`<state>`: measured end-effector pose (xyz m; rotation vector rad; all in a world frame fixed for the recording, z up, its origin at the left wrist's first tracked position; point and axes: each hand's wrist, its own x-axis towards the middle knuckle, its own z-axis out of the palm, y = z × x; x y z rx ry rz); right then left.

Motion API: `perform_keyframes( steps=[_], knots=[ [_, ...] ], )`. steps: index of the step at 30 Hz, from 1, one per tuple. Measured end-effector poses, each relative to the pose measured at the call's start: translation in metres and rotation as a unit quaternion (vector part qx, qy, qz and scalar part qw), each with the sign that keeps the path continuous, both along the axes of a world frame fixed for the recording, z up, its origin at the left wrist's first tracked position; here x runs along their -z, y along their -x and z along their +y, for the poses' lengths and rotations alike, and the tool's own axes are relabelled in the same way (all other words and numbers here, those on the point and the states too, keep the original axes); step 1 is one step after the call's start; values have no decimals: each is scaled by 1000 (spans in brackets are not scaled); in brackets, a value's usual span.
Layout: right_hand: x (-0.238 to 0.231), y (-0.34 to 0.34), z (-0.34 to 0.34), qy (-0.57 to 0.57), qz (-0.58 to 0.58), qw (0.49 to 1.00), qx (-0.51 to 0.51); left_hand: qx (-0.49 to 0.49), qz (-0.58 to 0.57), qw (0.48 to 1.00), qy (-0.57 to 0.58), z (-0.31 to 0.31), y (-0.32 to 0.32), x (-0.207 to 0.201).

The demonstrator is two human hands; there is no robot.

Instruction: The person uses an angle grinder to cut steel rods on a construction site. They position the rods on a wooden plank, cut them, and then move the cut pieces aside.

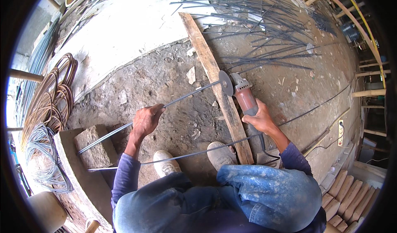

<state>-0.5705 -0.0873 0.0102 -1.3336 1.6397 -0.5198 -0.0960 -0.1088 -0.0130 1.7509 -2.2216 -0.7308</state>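
Note:
My left hand (147,119) is closed round thin steel rods (188,94) that slant from a concrete block up to the wooden plank (202,51). In my right hand (264,119) is an angle grinder (245,94), gripped by its reddish-brown body. Its dark cutting disc (226,83) stands upright at the rods' far end, over the plank. Whether the disc touches the rods or spins, I cannot tell. Another long rod (198,153) crosses low in front of my knees, over my shoes. The grinder's cord (263,144) hangs below my right hand.
Many cut rods (264,30) lie scattered at the far right. Coiled brown bars (56,92) and a bundle of grey wire (46,158) are at left, near the concrete block (96,146). A power strip (340,132) lies at right, above stacked bricks (351,196). A white sheet (124,26) covers ground at far left.

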Motion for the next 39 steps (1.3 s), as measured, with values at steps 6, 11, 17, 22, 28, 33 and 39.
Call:
perform_keyframes(
  steps=[6, 11, 17, 22, 28, 33, 39],
  knots=[
    [4, 0, -3, 16, -9, 1000, -8, 10, -4, 1000, -10, 0, -2, -1],
    [1, -1, -10, 1, -19, 1000, -2, 12, 14, 1000, -2, -1, -3, 2],
    [-3, -2, -18, 11, 32, 999, -24, 11, 15, 1000, 0, 0, -4, 6],
    [-4, -2, -23, -24, -15, 1000, -11, 9, -2, 1000, -4, 0, -4, 4],
    [1, -3, -26, -6, 5, 1000, -20, 11, -11, 1000, 6, 1, -4, 5],
    [-1, -3, -26, -22, -7, 1000, -9, 16, -17, 1000, 5, 1, -4, 8],
    [5, -2, -22, -20, -10, 1000, -8, 19, -17, 1000, 12, 0, -5, 9]
  ],
)
